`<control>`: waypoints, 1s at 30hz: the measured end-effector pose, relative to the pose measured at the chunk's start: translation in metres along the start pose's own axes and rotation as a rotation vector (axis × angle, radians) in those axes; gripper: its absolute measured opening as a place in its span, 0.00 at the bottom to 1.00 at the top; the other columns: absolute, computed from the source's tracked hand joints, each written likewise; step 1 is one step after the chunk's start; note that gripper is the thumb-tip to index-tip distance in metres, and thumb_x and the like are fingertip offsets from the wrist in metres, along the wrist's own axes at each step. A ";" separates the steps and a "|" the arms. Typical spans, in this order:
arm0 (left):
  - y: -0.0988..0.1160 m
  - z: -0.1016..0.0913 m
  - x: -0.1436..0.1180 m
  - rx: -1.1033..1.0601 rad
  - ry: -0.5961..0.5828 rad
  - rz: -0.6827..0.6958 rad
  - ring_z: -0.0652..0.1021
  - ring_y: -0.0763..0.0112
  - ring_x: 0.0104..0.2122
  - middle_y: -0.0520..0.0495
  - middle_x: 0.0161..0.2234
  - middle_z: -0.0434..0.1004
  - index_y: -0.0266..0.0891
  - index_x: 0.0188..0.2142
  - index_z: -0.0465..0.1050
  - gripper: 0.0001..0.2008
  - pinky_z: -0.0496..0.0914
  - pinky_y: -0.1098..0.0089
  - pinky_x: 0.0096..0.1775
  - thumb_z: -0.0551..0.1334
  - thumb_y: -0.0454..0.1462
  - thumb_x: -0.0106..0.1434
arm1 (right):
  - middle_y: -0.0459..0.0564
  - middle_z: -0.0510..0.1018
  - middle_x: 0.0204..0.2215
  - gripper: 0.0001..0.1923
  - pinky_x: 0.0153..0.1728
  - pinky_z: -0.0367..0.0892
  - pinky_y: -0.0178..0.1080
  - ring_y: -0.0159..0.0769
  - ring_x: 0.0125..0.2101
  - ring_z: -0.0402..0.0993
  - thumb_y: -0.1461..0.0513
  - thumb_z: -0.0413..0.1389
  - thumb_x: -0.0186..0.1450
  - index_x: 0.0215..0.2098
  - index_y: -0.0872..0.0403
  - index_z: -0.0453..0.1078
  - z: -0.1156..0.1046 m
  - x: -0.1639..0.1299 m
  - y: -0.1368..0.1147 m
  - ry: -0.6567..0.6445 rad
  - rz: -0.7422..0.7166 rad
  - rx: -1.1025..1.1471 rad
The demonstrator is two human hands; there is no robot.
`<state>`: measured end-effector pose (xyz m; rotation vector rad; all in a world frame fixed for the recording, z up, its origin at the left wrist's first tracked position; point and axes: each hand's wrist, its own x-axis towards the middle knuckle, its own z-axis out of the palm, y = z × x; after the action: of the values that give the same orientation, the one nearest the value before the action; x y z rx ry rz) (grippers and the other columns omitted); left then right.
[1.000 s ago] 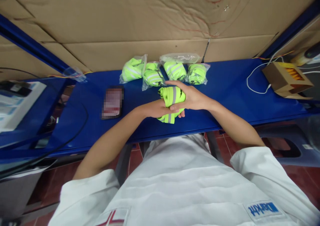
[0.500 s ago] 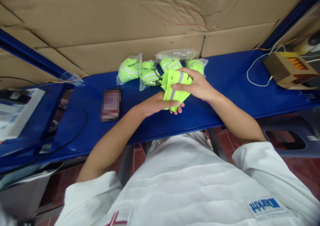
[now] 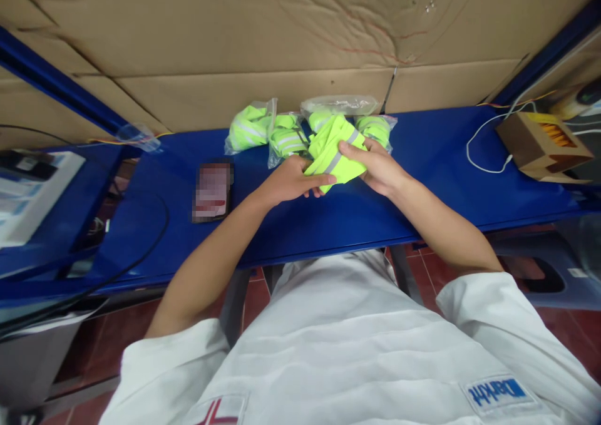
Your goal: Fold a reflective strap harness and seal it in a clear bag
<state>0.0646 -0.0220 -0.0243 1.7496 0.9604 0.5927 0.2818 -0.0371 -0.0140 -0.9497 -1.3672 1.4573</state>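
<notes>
**Folded hi-vis garment held in both hands above a blue bench**

Item 1. Neon-yellow garment (image 3: 334, 153) with grey reflective bands, folded into a compact bundle. Position: centre of the frame, slightly above the middle, lifted over the rear half of the bench. Gripped from both sides.

Item 2. Left hand (image 3: 287, 181). Closed on the lower left edge of the garment, thumb on top, fingers curled beneath. The forearm runs down to the lower left of the frame.

Item 3. Right hand (image 3: 380, 168). Closed on the right edge of the garment, fingers laid across its top face. The forearm runs down to the lower right.

Item 4. Blue bench (image 3: 422, 187). Spans the frame from left to right at mid-height. Its near edge runs just below the forearms. Bare blue surface lies to the right of the hands as far as the white cable (image 3: 483, 153), and in front of the hands toward the near edge.

Item 5. Bagged garments (image 3: 263, 131), same neon yellow, each in clear plastic, set in a row along the back edge of the bench, just behind the held bundle and against the cardboard wall (image 3: 282, 37). The right end of the row is partly hidden by the bundle.

Item 6. Phone (image 3: 212, 191), flat on the bench, centre left, apart from the left hand.

Item 7. Cardboard box (image 3: 544, 146), upper right, at the bench's right end.

Item 8. White coat (image 3: 357, 343), filling the lower frame.
</notes>
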 end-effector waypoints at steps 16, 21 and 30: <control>-0.013 0.030 0.009 -0.208 0.571 0.305 0.76 0.70 0.36 0.50 0.36 0.76 0.42 0.39 0.72 0.24 0.73 0.68 0.43 0.74 0.56 0.58 | 0.55 0.77 0.59 0.42 0.60 0.74 0.50 0.50 0.58 0.76 0.28 0.51 0.64 0.62 0.47 0.64 0.024 0.003 0.041 0.481 -0.285 -0.347; -0.013 0.036 0.011 -0.481 0.401 0.266 0.80 0.63 0.51 0.43 0.55 0.80 0.41 0.53 0.74 0.31 0.73 0.62 0.57 0.77 0.50 0.55 | 0.55 0.79 0.51 0.39 0.59 0.73 0.49 0.47 0.52 0.78 0.31 0.57 0.61 0.54 0.49 0.63 0.021 0.004 0.042 0.488 -0.327 -0.377; -0.023 0.032 0.015 -0.558 0.407 0.112 0.81 0.61 0.50 0.42 0.52 0.82 0.38 0.50 0.76 0.33 0.74 0.61 0.57 0.80 0.48 0.49 | 0.57 0.78 0.57 0.40 0.60 0.74 0.51 0.48 0.57 0.78 0.29 0.53 0.63 0.56 0.48 0.60 0.015 0.011 0.049 0.274 -0.210 -0.323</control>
<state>0.0893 -0.0229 -0.0581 1.2061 0.8599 1.1960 0.2587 -0.0304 -0.0612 -1.1252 -1.4696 0.9281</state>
